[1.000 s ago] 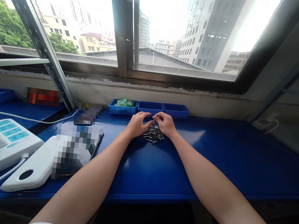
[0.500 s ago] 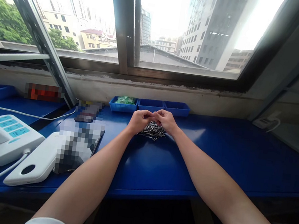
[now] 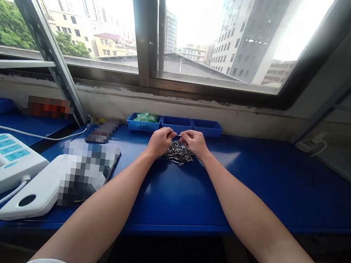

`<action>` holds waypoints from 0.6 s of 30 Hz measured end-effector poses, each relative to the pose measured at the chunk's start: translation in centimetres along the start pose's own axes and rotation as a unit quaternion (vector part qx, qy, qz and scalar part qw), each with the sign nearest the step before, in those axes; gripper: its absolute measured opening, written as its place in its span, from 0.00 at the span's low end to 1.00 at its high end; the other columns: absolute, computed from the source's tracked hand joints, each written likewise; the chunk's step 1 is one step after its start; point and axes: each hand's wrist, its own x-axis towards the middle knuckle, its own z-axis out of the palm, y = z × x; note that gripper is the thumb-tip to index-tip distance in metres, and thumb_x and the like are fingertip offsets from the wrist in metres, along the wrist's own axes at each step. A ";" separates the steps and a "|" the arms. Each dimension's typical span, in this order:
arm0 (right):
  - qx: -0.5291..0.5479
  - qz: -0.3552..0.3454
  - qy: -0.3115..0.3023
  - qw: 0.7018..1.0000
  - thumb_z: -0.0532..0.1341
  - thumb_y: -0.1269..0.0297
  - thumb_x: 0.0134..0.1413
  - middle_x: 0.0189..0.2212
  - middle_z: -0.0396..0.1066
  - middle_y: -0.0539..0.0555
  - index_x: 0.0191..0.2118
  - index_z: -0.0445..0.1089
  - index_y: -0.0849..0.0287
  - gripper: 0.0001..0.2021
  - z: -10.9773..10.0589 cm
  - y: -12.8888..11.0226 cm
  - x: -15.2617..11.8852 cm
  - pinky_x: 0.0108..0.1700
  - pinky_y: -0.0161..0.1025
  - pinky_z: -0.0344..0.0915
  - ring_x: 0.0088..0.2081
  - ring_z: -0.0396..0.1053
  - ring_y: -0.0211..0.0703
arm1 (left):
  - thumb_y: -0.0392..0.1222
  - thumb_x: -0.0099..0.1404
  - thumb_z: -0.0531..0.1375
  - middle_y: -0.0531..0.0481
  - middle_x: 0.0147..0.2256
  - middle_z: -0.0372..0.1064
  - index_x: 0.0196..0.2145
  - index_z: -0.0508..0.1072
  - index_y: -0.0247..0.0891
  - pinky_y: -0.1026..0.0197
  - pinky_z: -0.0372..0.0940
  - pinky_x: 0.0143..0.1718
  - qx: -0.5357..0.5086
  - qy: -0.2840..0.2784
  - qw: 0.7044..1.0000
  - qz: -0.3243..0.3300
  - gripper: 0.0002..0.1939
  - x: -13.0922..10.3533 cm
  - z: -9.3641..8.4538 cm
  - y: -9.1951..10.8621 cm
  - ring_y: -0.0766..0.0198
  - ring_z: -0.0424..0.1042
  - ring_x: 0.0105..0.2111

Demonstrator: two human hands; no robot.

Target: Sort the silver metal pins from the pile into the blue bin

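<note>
Over a heap of small metal pin-like pieces (image 3: 179, 152), my hands face each other a short way apart. My right hand (image 3: 195, 142) is closed in a pinch. A thin metal pin (image 3: 178, 135) spans the gap between the fingertips. My left hand (image 3: 160, 141) is also closed, with thumb and forefinger pinched at the pin's left end. The exact shape of the pin is too small to make out. Both hands hide part of the heap's sides.
Three joined blue bins (image 3: 176, 125) stand behind the heap, the left one holding green packets (image 3: 146, 117). To the left lie a white power bank (image 3: 33, 190), a power strip (image 3: 6, 161) with cables, and blurred flat items. The blue table (image 3: 253, 180) stretches right.
My hands were together at the fingertips; now they are slightly apart, my left hand having shifted left, and the pin shows between them. The view has turned a little.
</note>
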 end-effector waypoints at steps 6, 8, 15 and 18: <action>0.075 0.023 -0.013 0.997 0.65 0.55 0.40 0.25 0.74 0.53 0.31 0.74 0.61 0.14 -0.4 -0.5 -0.3 0.21 0.32 0.54 0.22 0.62 0.33 | 0.48 0.63 0.53 0.49 0.27 0.70 0.28 0.72 0.37 0.62 0.61 0.33 -0.005 0.008 1.000 -0.018 0.14 0.1 -0.1 -0.4 0.63 0.67 0.28; 0.086 0.030 -0.017 0.996 0.65 0.56 0.40 0.27 0.75 0.54 0.31 0.75 0.61 0.14 -0.6 -0.5 -0.4 0.21 0.32 0.54 0.24 0.63 0.34 | 0.49 0.63 0.53 0.49 0.28 0.70 0.28 0.72 0.37 0.62 0.61 0.33 -0.006 0.007 1.000 -0.024 0.15 0.1 -0.1 -0.4 0.63 0.67 0.28; 0.068 0.027 -0.022 0.997 0.62 0.56 0.43 0.31 0.75 0.55 0.34 0.75 0.61 0.15 -1.0 -0.5 -0.3 0.23 0.33 0.56 0.26 0.65 0.37 | 0.51 0.64 0.51 0.48 0.30 0.71 0.31 0.73 0.37 0.61 0.62 0.36 0.010 -0.004 1.000 -0.022 0.17 0.1 -0.1 -0.2 0.62 0.68 0.31; -0.006 -0.003 0.023 1.000 0.60 0.57 0.45 0.34 0.76 0.55 0.37 0.75 0.61 0.15 -1.4 -0.2 0.0 0.31 0.36 0.63 0.30 0.67 0.39 | 0.51 0.65 0.50 0.46 0.36 0.72 0.37 0.72 0.37 0.60 0.63 0.40 0.033 0.016 0.998 -0.041 0.17 0.2 -0.2 -0.7 0.60 0.69 0.36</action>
